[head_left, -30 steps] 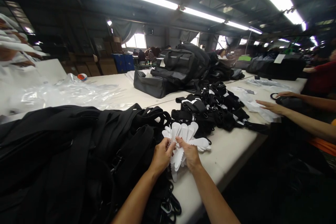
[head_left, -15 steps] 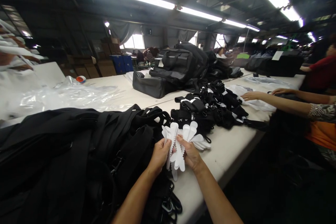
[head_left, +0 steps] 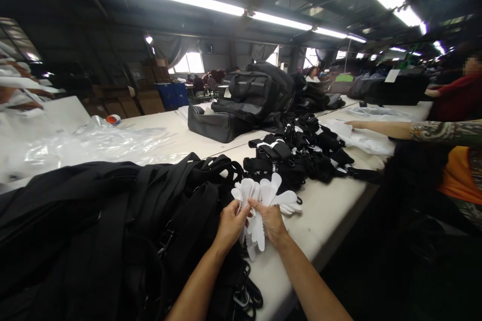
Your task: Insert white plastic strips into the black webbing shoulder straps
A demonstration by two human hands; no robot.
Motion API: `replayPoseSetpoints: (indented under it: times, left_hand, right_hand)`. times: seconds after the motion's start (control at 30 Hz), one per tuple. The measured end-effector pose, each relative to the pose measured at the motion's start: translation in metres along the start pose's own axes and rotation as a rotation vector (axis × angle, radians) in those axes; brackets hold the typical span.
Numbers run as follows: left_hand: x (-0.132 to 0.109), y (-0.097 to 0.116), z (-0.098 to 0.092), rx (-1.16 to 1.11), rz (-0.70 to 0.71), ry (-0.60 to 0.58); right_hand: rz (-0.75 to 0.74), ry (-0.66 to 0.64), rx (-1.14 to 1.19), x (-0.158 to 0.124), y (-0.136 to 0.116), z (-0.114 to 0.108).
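Note:
My left hand and my right hand are both closed on a bunch of white plastic tags that fans out above my fingers. I hold the bunch just over the near edge of a white table. A heap of black bags and straps lies right beside my left hand. Metal clips on black straps hang below my wrists.
A pile of rolled black straps sits further along the table. Black bags are stacked behind it. Clear plastic sheeting lies at the left. Another person's arm reaches over white plastic bags at the right.
The tag bunch stays in both my hands with small finger shifts. The other person's arm at the right has stretched further across the table over the white bags.

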State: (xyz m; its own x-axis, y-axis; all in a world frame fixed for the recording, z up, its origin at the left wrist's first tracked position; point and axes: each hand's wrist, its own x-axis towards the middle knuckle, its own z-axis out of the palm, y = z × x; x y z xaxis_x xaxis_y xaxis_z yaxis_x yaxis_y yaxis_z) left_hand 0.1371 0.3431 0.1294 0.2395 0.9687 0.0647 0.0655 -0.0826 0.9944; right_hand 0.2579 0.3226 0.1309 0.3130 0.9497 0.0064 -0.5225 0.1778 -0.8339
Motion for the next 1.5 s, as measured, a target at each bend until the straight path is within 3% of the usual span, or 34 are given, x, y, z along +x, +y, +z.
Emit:
replayPoseSetpoints:
  times: [0.17, 0.37, 0.47, 0.63, 0.77, 0.93, 1.0, 1.3, 1.5]
  left_hand:
    - [0.004, -0.004, -0.003, -0.073, -0.027, 0.106]
    - [0.004, -0.012, 0.002, -0.135, -0.029, -0.034]
    - [0.004, -0.012, 0.001, -0.125, -0.024, -0.002]
    - [0.005, -0.009, -0.005, -0.108, -0.046, 0.146]
    - [0.003, -0.005, -0.005, -0.096, -0.049, 0.127]
    - [0.0, -0.002, 0.0, -0.049, -0.02, -0.026]
    - [-0.001, -0.002, 0.0, -0.014, -0.001, -0.053]
    - [-0.002, -0.001, 0.001, 0.117, 0.076, -0.043]
    - [0.005, -0.002, -0.007, 0.109, 0.095, 0.113]
  right_hand:
    - [0.031, 0.116, 0.025, 0.003, -0.001, -0.004]
    - [0.113, -0.079, 0.021, 0.003, 0.001, -0.006]
    - [0.157, -0.106, 0.017, 0.001, 0.003, -0.003]
    - [0.163, 0.065, 0.125, 0.005, -0.001, -0.006]
    - [0.088, 0.161, 0.193, 0.007, -0.007, -0.008]
    - [0.165, -0.107, 0.103, -0.001, -0.005, -0.001]
    - [0.168, -0.142, 0.079, -0.003, -0.003, 0.0]
    - [0.114, -0.016, 0.112, -0.003, -0.007, 0.002]
    - [0.084, 0.077, 0.172, 0.004, -0.002, -0.006]
